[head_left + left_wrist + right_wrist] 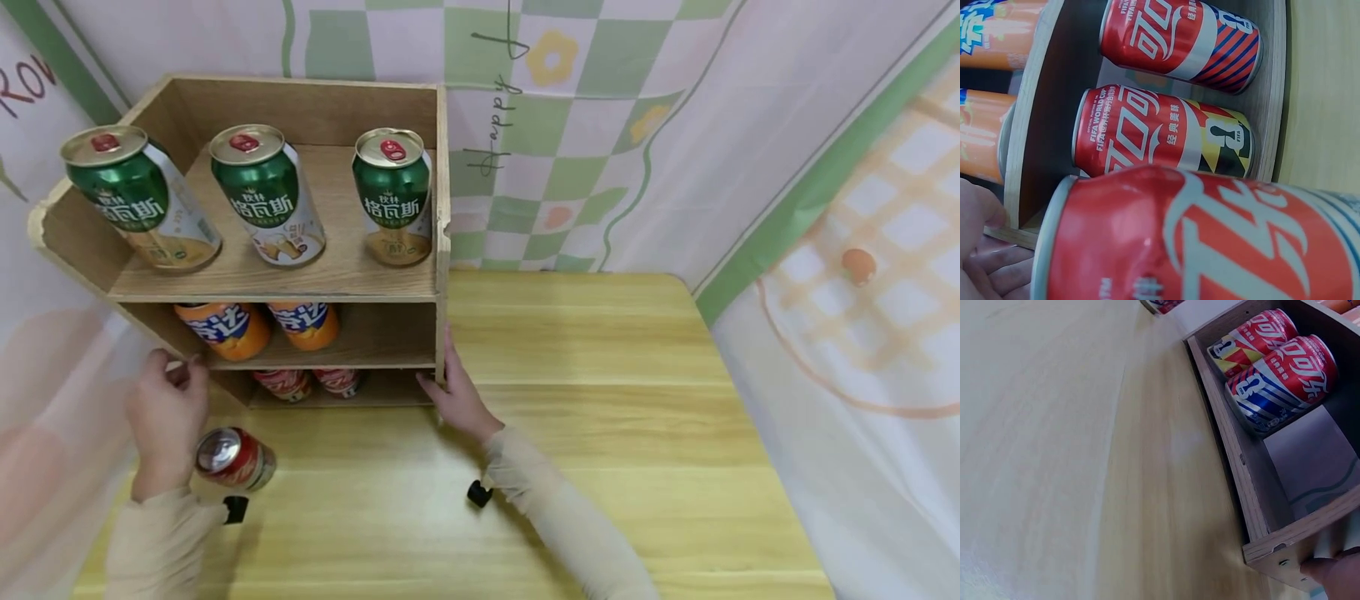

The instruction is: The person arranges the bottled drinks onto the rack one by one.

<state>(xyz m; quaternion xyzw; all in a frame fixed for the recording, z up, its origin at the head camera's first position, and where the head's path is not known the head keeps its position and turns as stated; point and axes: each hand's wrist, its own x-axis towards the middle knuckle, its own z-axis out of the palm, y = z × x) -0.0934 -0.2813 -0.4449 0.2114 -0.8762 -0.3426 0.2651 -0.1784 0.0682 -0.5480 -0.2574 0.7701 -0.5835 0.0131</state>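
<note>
A three-tier wooden shelf (322, 104) stands on the table between my hands. My left hand (165, 417) is at its lower left side, fingers curled at the side panel; the left wrist view shows the thumb by the board edge. At the lower right corner my right hand (467, 408) holds the side panel, thumb at the front and fingers along the outside. A red cola can (238, 458) stands on the table beside my left wrist, apart from the fingers. Two more cola cans (1282, 384) sit on the bottom tier, their tops hidden in the head view.
Several green kvass cans (267, 196) stand on the top tier. Orange soda cans (303, 325) occupy the middle tier's left part. A patterned cloth (555, 167) hangs behind the shelf. Bare wooden table (600, 417) extends to the right.
</note>
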